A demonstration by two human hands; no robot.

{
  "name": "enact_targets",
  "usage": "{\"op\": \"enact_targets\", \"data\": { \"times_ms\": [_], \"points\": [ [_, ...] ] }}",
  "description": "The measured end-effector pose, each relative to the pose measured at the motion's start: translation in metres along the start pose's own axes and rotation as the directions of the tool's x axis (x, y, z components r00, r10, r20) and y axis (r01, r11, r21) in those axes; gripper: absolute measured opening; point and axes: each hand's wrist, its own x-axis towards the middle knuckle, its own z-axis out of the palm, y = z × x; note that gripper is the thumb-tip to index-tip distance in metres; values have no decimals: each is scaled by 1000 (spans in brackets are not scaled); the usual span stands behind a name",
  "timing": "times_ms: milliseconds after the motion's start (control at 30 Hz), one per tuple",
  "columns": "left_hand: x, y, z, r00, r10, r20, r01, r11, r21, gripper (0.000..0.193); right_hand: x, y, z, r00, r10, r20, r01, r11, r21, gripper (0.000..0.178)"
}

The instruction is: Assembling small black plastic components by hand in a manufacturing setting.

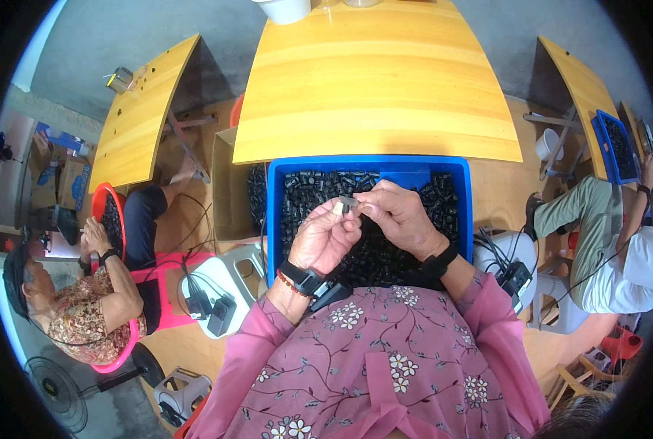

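Above the blue bin [467,219], my two hands meet at their fingertips. My left hand [325,238] is closed in a pinch, palm partly turned up, around a small dark plastic piece [348,200]. A pale patch shows at its thumb tip; I cannot make out whether it is a finger cover or part of the piece. From the other side my right hand [403,219] pinches the same piece between thumb and forefinger. Many small black cylindrical plastic parts [312,189] fill the bin below, partly hidden by my hands and forearms.
A yellow wood-grain table [378,80] stands beyond the bin. White stools [220,293] with black cabled devices flank me. At left a person [92,300] sits over a red basin [109,201]; at right another person [605,249] sits by a blue tray [614,146].
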Motion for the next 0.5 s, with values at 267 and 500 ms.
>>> {"op": "enact_targets", "data": {
  "times_ms": [267, 500],
  "points": [
    [2, 2, 4, 995, -29, 96, 38, 995, -89, 20, -1, 4, -10, 968, 247, -35, -227, 931, 286, 18],
    [-1, 13, 10, 995, 58, 78, -55, 998, -42, 20, 5, -4, -49, 980, 69, -186, -145, 887, -438, 12]
  ]
}}
